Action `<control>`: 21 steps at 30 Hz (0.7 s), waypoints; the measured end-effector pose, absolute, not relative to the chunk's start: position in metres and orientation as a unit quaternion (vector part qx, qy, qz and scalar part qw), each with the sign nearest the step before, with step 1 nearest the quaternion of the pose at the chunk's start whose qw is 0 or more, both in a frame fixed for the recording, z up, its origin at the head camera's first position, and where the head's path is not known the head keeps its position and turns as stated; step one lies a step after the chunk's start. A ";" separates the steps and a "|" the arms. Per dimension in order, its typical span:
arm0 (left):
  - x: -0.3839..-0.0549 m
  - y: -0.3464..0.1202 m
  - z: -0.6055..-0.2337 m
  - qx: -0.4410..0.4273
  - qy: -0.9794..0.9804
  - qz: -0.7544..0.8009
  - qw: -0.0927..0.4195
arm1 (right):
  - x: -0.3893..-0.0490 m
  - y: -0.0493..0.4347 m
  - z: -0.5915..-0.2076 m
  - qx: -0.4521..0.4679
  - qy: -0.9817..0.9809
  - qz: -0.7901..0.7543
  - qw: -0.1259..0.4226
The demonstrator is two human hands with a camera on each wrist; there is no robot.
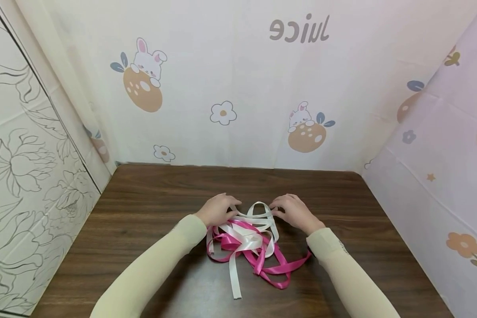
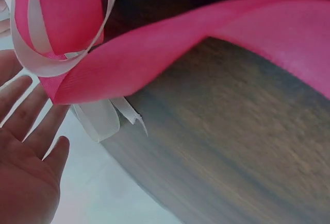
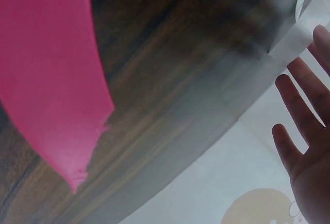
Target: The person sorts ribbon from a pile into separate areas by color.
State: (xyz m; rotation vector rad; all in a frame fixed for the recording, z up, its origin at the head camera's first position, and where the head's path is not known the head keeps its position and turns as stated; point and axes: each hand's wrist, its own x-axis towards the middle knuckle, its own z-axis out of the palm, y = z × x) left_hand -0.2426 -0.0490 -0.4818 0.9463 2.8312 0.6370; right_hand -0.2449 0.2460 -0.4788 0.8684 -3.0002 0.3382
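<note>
A loose tangle of white satin ribbon [image 1: 251, 241] and pink satin ribbon [image 1: 288, 267] lies on the wooden table. At the tangle's far left edge, my left hand [image 1: 218, 210] pinches a strand of the white ribbon between thumb and finger. Across from it, my right hand [image 1: 295, 213] pinches the white ribbon near an upright loop. The left wrist view has the pink ribbon [image 2: 118, 74] crossing close to the lens, beside spread outer fingers. In the right wrist view, a frayed pink end [image 3: 62, 105] hangs near the lens; thumb and fingertip contact is partly out of frame.
The dark wood table [image 1: 151, 251] ends at a pale printed curtain [image 1: 222, 70] behind it. More curtain [image 1: 433, 145] hangs along the right, and a flower-line panel [image 1: 24, 168] stands at the left. One white ribbon tail [image 1: 234, 282] points toward the near edge.
</note>
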 end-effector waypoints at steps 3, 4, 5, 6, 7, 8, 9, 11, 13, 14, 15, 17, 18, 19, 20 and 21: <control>-0.244 -0.047 -0.481 0.324 0.925 0.196 0.042 | -0.246 0.246 -0.481 0.279 -0.955 0.104 0.002; -0.245 -0.046 -0.481 0.328 0.924 0.193 0.041 | -0.246 0.246 -0.482 0.278 -0.955 0.106 0.000; -0.245 -0.046 -0.481 0.333 0.922 0.193 0.040 | -0.246 0.246 -0.482 0.278 -0.955 0.104 0.000; -0.246 -0.045 -0.481 0.334 0.922 0.193 0.041 | -0.246 0.246 -0.483 0.279 -0.955 0.103 0.000; -0.246 -0.045 -0.481 0.337 0.921 0.192 0.041 | -0.246 0.247 -0.483 0.279 -0.955 0.103 -0.001; -0.247 -0.044 -0.482 0.338 0.921 0.191 0.041 | -0.246 0.247 -0.483 0.280 -0.955 0.103 -0.003; -0.248 -0.044 -0.482 0.339 0.920 0.190 0.041 | -0.246 0.247 -0.483 0.280 -0.955 0.103 -0.003; -0.249 -0.043 -0.484 0.342 0.921 0.185 0.036 | -0.245 0.248 -0.483 0.279 -0.955 0.103 -0.003; -0.250 -0.042 -0.485 0.348 0.920 0.178 0.025 | -0.246 0.248 -0.483 0.277 -0.955 0.102 -0.004; -0.251 -0.042 -0.485 0.351 0.920 0.173 0.020 | -0.246 0.248 -0.483 0.276 -0.956 0.102 -0.003; -0.251 -0.042 -0.485 0.355 0.919 0.168 0.013 | -0.246 0.248 -0.482 0.274 -0.956 0.102 -0.003; -0.251 -0.042 -0.485 0.363 0.917 0.164 -0.001 | -0.246 0.248 -0.481 0.274 -0.956 0.103 -0.001; -0.250 -0.042 -0.484 0.366 0.916 0.163 -0.006 | -0.246 0.248 -0.481 0.274 -0.956 0.104 0.000; -0.250 -0.042 -0.483 0.367 0.915 0.166 -0.010 | -0.246 0.248 -0.480 0.272 -0.956 0.108 0.000; -0.249 -0.042 -0.483 0.368 0.914 0.169 -0.014 | -0.245 0.248 -0.479 0.270 -0.956 0.112 0.001; -0.249 -0.042 -0.482 0.366 0.914 0.175 -0.014 | -0.245 0.248 -0.478 0.267 -0.957 0.117 0.001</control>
